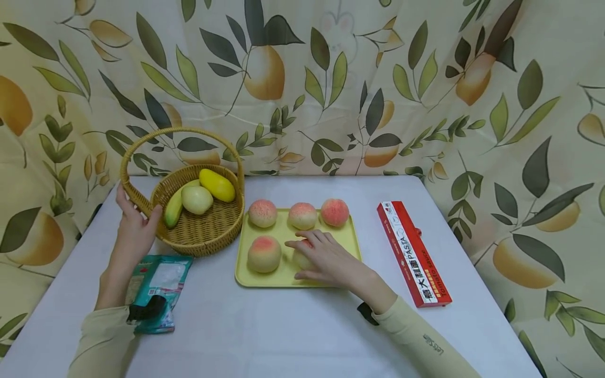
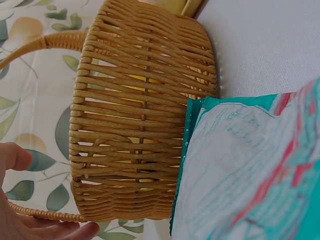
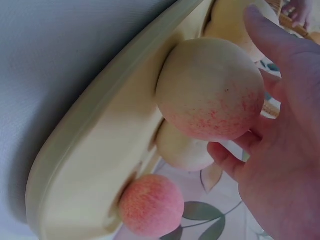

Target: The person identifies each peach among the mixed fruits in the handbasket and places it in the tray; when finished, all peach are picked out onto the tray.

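My left hand is at the left side of a wicker basket, its thumb and fingers around the foot of the handle. Inside the basket lie a banana, a round pale-green fruit and a yellow oblong fruit. Over the front middle of a yellow tray, my right hand spreads its fingers around a peach; the thumb stands apart from it. Other peaches on the tray are one at front left and three along the back.
Teal printed packets lie beside my left forearm, against the basket in the left wrist view. A long red pasta box lies right of the tray. Behind the white table hangs a curtain with a fruit-and-leaf print.
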Demonstrator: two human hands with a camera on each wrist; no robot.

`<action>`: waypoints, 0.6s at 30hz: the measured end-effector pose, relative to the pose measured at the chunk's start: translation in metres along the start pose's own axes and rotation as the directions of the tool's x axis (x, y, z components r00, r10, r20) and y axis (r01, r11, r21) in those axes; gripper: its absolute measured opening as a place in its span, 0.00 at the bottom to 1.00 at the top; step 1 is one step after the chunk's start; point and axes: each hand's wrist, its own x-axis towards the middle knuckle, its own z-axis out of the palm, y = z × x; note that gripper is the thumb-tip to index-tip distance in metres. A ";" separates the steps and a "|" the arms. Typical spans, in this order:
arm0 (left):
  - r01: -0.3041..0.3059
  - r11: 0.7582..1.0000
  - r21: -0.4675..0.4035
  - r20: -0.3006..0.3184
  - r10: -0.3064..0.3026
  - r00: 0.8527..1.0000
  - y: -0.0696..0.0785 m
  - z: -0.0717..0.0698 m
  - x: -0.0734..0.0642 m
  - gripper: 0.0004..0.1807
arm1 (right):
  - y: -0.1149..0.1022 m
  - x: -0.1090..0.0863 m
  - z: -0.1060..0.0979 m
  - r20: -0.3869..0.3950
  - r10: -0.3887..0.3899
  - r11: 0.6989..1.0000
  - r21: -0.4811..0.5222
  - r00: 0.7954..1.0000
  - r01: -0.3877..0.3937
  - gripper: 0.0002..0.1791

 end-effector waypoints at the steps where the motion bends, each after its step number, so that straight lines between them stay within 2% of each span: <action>1: -0.002 1.000 0.001 -0.003 0.002 1.000 0.000 0.000 0.000 0.50 | 0.000 0.000 -0.001 -0.003 -0.002 1.000 0.001 1.000 0.002 0.40; 5: -0.022 1.000 -0.002 -0.013 0.022 1.000 0.000 0.000 0.001 0.49 | 0.000 0.001 -0.003 -0.014 0.002 1.000 0.006 1.000 -0.002 0.39; 11: -0.013 1.000 -0.014 0.000 0.013 1.000 -0.002 0.001 0.002 0.50 | -0.002 -0.001 -0.006 -0.037 0.014 1.000 0.020 0.999 -0.014 0.37; 14: -0.008 0.999 -0.043 0.006 0.008 1.000 0.000 0.003 0.000 0.50 | -0.001 -0.003 -0.009 -0.069 0.031 0.999 0.035 0.997 -0.029 0.36; 18: -0.016 0.995 -0.099 0.031 0.020 0.999 0.008 0.010 -0.006 0.52 | 0.005 -0.012 -0.019 -0.156 0.089 0.993 0.093 0.984 -0.075 0.34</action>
